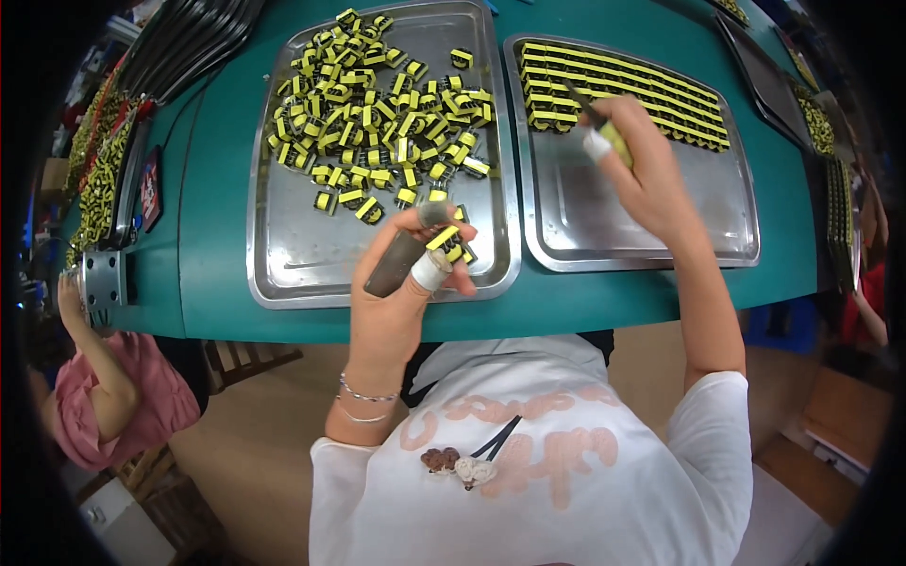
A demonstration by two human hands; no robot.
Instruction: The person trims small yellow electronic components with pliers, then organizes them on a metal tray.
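Note:
My left hand point(408, 253) is closed on a small yellow-and-black transformer point(442, 238), over the near right part of the left metal tray point(283, 280). Tape covers some of its fingertips, and a grey-brown patch lies along the hand. A heap of loose transformers point(377, 123) fills the far part of that tray. My right hand point(646, 174) grips a tool point(612, 140) with a dark pointed tip and yellowish handle; its exact kind is unclear. The tip is over rows of transformers point(623, 85) lined up in the far part of the right metal tray point(604, 255).
Both trays lie on a green table point(217, 217). Stacked black trays point(189, 47) stand at the far left, near a metal block point(104, 278). A dark tray point(763, 80) lies at the far right. A person in pink point(132, 396) sits to the left; another person's arm point(870, 311) shows at right.

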